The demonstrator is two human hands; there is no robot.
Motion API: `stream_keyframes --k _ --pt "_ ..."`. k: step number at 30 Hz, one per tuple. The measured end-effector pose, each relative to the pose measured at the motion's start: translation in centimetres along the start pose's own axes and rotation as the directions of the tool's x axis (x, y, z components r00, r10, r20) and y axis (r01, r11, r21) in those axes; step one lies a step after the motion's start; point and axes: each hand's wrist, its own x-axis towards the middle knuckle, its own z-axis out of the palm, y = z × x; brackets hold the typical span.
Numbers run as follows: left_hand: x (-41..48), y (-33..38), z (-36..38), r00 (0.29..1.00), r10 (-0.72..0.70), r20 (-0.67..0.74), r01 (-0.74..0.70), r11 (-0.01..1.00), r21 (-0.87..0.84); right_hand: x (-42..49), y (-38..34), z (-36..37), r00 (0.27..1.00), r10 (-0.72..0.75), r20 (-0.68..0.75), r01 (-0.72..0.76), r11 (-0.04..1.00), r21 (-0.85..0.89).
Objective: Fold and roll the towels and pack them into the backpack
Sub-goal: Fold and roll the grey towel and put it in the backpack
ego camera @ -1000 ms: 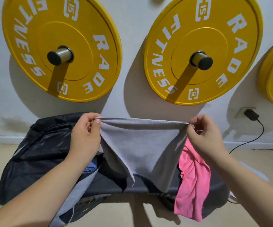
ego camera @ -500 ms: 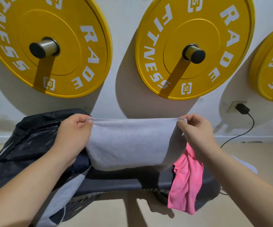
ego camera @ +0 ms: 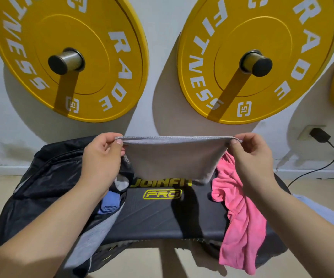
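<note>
I hold a grey towel [ego camera: 172, 159] stretched in the air above a black bench [ego camera: 172, 215]. It is folded over, with its fold hanging down. My left hand [ego camera: 102, 159] pinches its upper left corner, and my right hand [ego camera: 250, 157] pinches the upper right one. A black backpack [ego camera: 48, 177] lies open on the left end of the bench, under my left forearm. A blue cloth [ego camera: 110, 203] and another grey cloth [ego camera: 100, 231] show at its opening. A pink towel [ego camera: 240, 221] lies crumpled over the right end of the bench.
Two yellow weight plates [ego camera: 66, 57] [ego camera: 260, 57] hang on pegs on the white wall ahead, with a third at the right edge. A black charger [ego camera: 320, 135] sits in a wall socket at the right, its cable trailing to the beige floor.
The grey towel's hanging part has been brought up, so it now hangs shorter and folded. The bench logo below it has come into sight. Both hands keep pinching the top corners.
</note>
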Motion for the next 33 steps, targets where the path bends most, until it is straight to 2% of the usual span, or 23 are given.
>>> stream_keyframes --k 3,6,8,10,13,14,16,18,21,24,26,30,33 --pt "-0.5 -0.5 -0.4 0.997 -0.036 0.065 0.033 0.999 0.042 -0.6 0.5 -0.8 0.998 0.006 0.069 0.0 0.996 -0.086" --pt "-1.0 -2.3 -0.9 0.952 -0.202 0.229 0.173 0.975 0.141 -1.3 1.7 -2.0 0.963 0.12 0.24 -0.062 0.97 -0.236" --pt "-1.7 -4.0 -1.4 0.864 -0.36 0.353 0.269 0.921 0.28 -2.1 2.9 -2.7 0.886 0.253 0.388 -0.081 0.909 -0.408" --pt "-2.6 -6.0 -2.1 0.763 -0.474 0.44 0.29 0.859 0.423 -3.2 4.3 -3.3 0.772 0.391 0.501 -0.055 0.826 -0.56" --pt "-3.5 -7.9 -3.1 0.656 -0.579 0.484 0.284 0.783 0.553 -4.5 5.8 -4.1 0.604 0.535 0.591 0.076 0.699 -0.711" --pt "-3.6 -8.1 -3.5 0.625 -0.611 0.486 0.278 0.756 0.593 -4.7 6.0 -4.3 0.559 0.587 0.586 0.077 0.667 -0.741" --pt "-3.7 -8.2 -3.9 0.567 -0.655 0.5 0.254 0.716 0.65 -4.9 6.3 -4.4 0.524 0.643 0.559 0.032 0.641 -0.767" --pt "-3.6 -8.3 -3.8 0.545 -0.667 0.508 0.246 0.706 0.664 -4.8 6.5 -4.4 0.543 0.643 0.54 -0.04 0.662 -0.748" --pt "-3.3 -8.8 -3.0 0.603 -0.64 0.477 0.25 0.719 0.649 -4.7 7.2 -4.1 0.58 0.643 0.5 -0.209 0.711 -0.672" --pt "-3.1 -9.6 -1.6 0.672 -0.594 0.442 0.247 0.743 0.622 -4.6 8.1 -3.2 0.589 0.654 0.474 -0.293 0.72 -0.629" --pt "-2.7 -10.4 -0.5 0.714 -0.559 0.422 0.232 0.757 0.611 -4.0 9.0 -2.0 0.605 0.648 0.463 -0.254 0.708 -0.659" --pt "-0.3 -12.3 1.3 0.8 -0.478 0.364 0.179 0.768 0.615 -1.2 11.0 0.8 0.696 0.6 0.395 -0.163 0.667 -0.727" --pt "1.4 -13.4 2.9 0.857 -0.365 0.365 -0.026 0.677 0.736 0.5 13.1 2.5 0.747 0.58 0.326 -0.2 0.662 -0.722"
